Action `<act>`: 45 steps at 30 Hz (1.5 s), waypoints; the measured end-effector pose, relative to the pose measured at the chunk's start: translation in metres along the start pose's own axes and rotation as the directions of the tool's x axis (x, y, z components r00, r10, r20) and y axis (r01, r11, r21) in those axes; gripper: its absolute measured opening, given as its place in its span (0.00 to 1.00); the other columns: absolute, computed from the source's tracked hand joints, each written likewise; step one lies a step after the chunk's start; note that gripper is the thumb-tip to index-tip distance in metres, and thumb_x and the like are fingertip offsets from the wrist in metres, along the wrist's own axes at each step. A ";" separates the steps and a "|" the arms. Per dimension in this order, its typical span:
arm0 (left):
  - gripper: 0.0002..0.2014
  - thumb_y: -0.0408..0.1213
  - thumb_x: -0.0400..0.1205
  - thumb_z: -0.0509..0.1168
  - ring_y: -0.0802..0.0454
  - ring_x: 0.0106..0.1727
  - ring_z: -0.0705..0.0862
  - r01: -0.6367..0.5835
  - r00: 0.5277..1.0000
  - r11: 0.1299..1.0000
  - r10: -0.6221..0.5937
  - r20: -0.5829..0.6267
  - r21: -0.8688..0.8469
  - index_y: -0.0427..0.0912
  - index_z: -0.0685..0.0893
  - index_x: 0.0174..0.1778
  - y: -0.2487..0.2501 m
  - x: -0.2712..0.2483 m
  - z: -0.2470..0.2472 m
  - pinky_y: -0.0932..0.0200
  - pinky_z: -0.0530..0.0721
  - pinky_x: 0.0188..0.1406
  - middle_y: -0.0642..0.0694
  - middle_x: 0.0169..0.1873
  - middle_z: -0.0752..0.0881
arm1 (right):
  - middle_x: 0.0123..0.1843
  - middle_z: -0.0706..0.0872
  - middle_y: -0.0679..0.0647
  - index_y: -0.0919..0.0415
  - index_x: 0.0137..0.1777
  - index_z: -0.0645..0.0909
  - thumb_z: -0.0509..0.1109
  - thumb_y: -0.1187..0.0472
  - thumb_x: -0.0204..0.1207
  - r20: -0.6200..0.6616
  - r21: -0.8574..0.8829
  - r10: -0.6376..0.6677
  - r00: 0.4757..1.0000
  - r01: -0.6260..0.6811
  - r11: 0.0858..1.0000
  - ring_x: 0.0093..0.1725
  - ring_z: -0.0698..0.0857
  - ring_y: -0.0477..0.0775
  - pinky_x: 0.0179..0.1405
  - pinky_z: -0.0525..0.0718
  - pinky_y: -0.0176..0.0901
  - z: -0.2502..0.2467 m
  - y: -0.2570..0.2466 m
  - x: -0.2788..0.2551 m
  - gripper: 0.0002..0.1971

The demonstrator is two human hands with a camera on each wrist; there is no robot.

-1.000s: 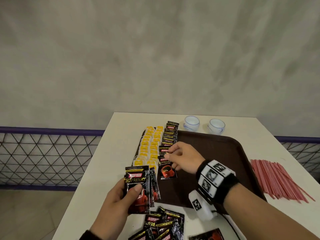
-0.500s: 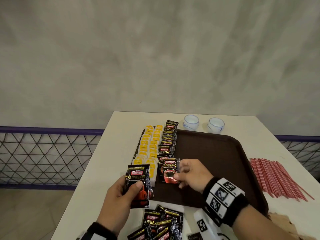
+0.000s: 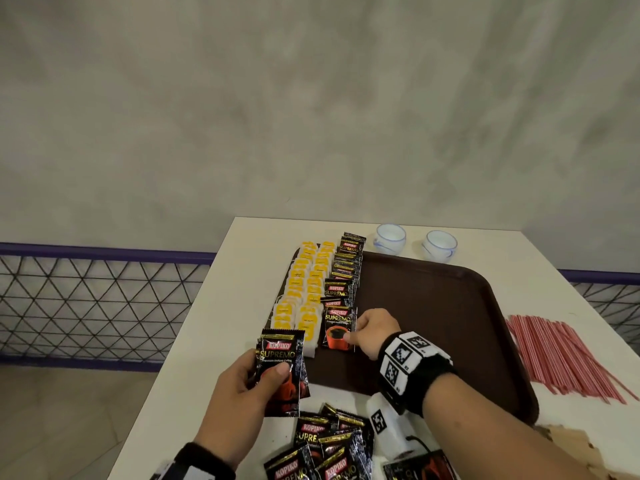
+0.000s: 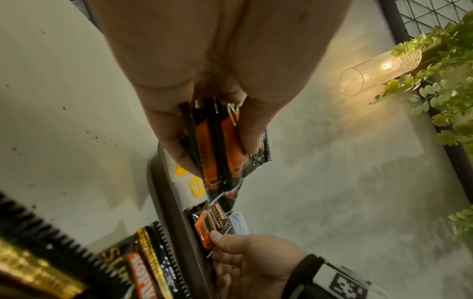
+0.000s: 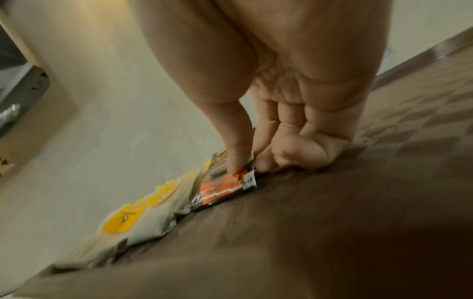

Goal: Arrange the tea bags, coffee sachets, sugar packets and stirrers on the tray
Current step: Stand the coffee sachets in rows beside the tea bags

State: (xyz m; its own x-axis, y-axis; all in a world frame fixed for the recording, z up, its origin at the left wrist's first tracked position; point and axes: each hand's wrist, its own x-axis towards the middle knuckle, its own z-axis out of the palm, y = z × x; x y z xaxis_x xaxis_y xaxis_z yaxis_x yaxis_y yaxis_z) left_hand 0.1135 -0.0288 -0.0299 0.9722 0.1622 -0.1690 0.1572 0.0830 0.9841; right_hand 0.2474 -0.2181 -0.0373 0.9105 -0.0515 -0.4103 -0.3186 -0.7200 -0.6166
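On the brown tray (image 3: 450,306) lie two rows of yellow-tagged tea bags (image 3: 304,289) and, beside them, a row of black coffee sachets (image 3: 346,268). My right hand (image 3: 372,332) pinches the nearest coffee sachet (image 3: 337,329) at its right edge, thumb on its face, low on the tray; the right wrist view shows the same sachet (image 5: 225,186) under my thumb. My left hand (image 3: 242,389) grips a small stack of coffee sachets (image 3: 280,368) above the table, left of the tray's near corner. The held stack (image 4: 222,145) shows edge-on in the left wrist view.
A loose pile of coffee sachets (image 3: 329,448) lies on the white table (image 3: 214,323) near me. Red stirrers (image 3: 568,355) lie in a bundle right of the tray. Two small white cups (image 3: 391,239) stand behind the tray. A railing (image 3: 104,306) runs at the left.
My right hand drew back from the row toward me and now holds a sachet lower on the tray. My left hand stayed near the tray's corner with its stack.
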 end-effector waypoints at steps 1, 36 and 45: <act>0.08 0.29 0.79 0.66 0.42 0.44 0.90 0.002 1.000 0.999 -0.002 0.024 0.038 0.44 0.87 0.50 -0.002 0.001 0.000 0.51 0.89 0.43 0.40 0.43 0.92 | 0.36 0.82 0.53 0.56 0.32 0.73 0.77 0.59 0.72 0.032 0.005 0.011 0.999 -0.011 1.000 0.32 0.78 0.50 0.33 0.77 0.41 0.000 0.000 0.002 0.15; 0.08 0.31 0.82 0.63 0.36 0.49 0.88 -0.008 1.000 1.000 0.008 0.014 -0.029 0.43 0.87 0.51 -0.002 0.005 0.003 0.44 0.89 0.46 0.36 0.46 0.90 | 0.30 0.84 0.53 0.57 0.32 0.82 0.79 0.71 0.67 -0.055 0.362 -0.110 0.992 0.122 0.924 0.33 0.82 0.50 0.38 0.79 0.42 -0.030 0.013 -0.039 0.11; 0.08 0.32 0.81 0.64 0.43 0.47 0.89 0.028 0.999 0.999 -0.029 -0.035 -0.042 0.45 0.87 0.50 -0.006 0.003 -0.003 0.45 0.88 0.47 0.41 0.43 0.91 | 0.33 0.84 0.56 0.59 0.34 0.78 0.76 0.71 0.70 0.057 0.264 0.067 0.996 -0.080 0.961 0.32 0.86 0.52 0.42 0.91 0.47 -0.001 0.003 -0.008 0.10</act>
State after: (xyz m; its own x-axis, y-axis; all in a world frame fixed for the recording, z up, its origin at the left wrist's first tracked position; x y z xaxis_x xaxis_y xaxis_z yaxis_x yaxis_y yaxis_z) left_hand 0.1150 -0.0256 -0.0365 0.9606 0.1937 -0.1995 0.1767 0.1284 0.9759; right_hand 0.2395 -0.2210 -0.0354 0.8708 -0.0603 -0.4880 -0.4483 -0.5050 -0.7376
